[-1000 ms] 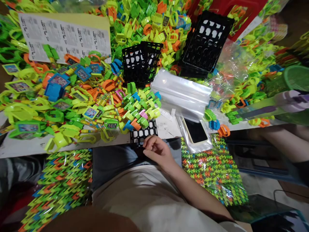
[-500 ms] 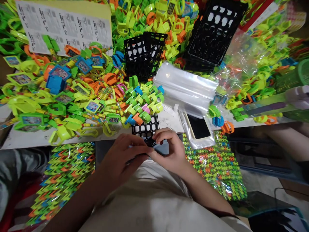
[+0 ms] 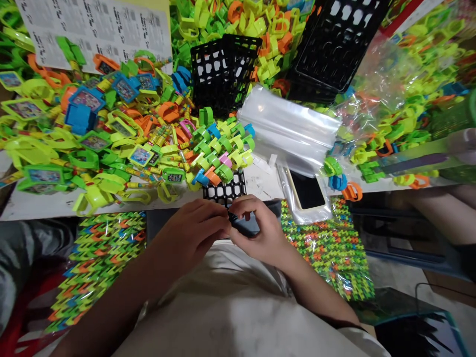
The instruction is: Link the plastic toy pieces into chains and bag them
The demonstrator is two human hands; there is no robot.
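My left hand (image 3: pixel 197 225) and my right hand (image 3: pixel 258 225) meet at the table's front edge, fingers curled and touching. Whatever lies between their fingertips is too dark and small to name. Just beyond them is a black grid tray (image 3: pixel 234 188), its near end hidden by my fingers. Rows of small green, yellow, blue and orange pieces (image 3: pixel 219 151) sit over the tray's far end. To the right of my hands lies a phone (image 3: pixel 307 191) on clear plastic.
Behind are clear plastic bags (image 3: pixel 288 129), black grid trays (image 3: pixel 223 74) and a taller tray stack (image 3: pixel 336 44). Colourful toy watches (image 3: pixel 87 144) heap up at the left, near a label sheet (image 3: pixel 100 34). Another person's arm (image 3: pixel 439 206) is at the right.
The whole view has shifted slightly, with the table items higher in the picture. My left hand's fingers have curled in closer to my right fingertips.
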